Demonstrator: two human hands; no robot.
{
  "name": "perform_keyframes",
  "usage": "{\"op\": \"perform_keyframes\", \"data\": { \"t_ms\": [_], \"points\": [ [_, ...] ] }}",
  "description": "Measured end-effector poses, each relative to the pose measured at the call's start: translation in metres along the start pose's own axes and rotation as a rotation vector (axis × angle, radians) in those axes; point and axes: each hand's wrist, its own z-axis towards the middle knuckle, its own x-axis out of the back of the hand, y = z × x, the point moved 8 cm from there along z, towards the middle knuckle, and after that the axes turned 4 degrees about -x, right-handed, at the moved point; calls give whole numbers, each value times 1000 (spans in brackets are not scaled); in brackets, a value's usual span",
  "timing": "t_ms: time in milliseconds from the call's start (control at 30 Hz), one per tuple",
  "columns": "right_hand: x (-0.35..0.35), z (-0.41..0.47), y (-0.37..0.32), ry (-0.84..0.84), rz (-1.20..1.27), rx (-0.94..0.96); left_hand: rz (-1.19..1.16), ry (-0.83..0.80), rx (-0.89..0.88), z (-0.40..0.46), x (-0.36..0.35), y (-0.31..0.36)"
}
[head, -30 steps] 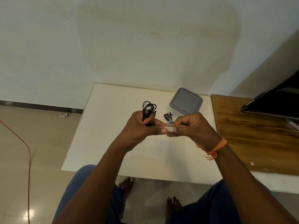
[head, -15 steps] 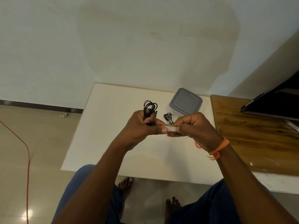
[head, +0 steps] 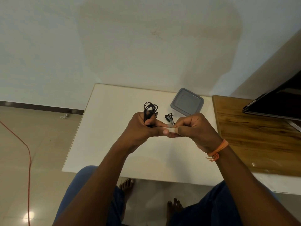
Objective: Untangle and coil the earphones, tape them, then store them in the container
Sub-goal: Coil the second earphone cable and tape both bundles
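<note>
My left hand (head: 143, 128) grips a coiled black earphone bundle (head: 150, 109), whose loops stick up above the fist. Between both thumbs stretches a short strip of pale tape (head: 170, 129); my left thumb and forefinger pinch one end and my right hand (head: 193, 129) pinches the other. A second small coil of earphones (head: 169, 118), black with white parts, lies on the white table (head: 114, 128) just behind my hands. The grey square container (head: 187, 101) with its lid on sits at the table's far right.
A wooden board (head: 260, 139) adjoins the white table on the right, with a dark laptop or screen (head: 280, 101) on it. An orange cable (head: 27, 152) runs across the floor at left. My knees and bare feet are below the table's near edge.
Both hands have stayed nearly still with the tape held between them; the earphone bundle and hands shifted very slightly to the right.
</note>
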Motion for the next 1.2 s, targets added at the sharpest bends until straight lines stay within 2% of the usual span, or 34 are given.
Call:
{"op": "perform_keyframes", "data": {
  "t_ms": [433, 567, 733, 1100, 1200],
  "points": [
    [-1, 0, 1, -16, -30, -4, 21, 5, 4, 0, 2, -1],
    [0, 3, 5, 29, 12, -42, 49, 44, -17, 2, 6, 1],
    [5, 7, 4, 76, -392, 50, 201, 58, -23, 4, 4, 2],
    [6, 5, -3, 99, -485, 96, 245, 61, -18, 4, 2, 0],
    [5, 5, -8, 126, -515, 134, 192, 91, -39, 3, 2, 4]
  ]
}}
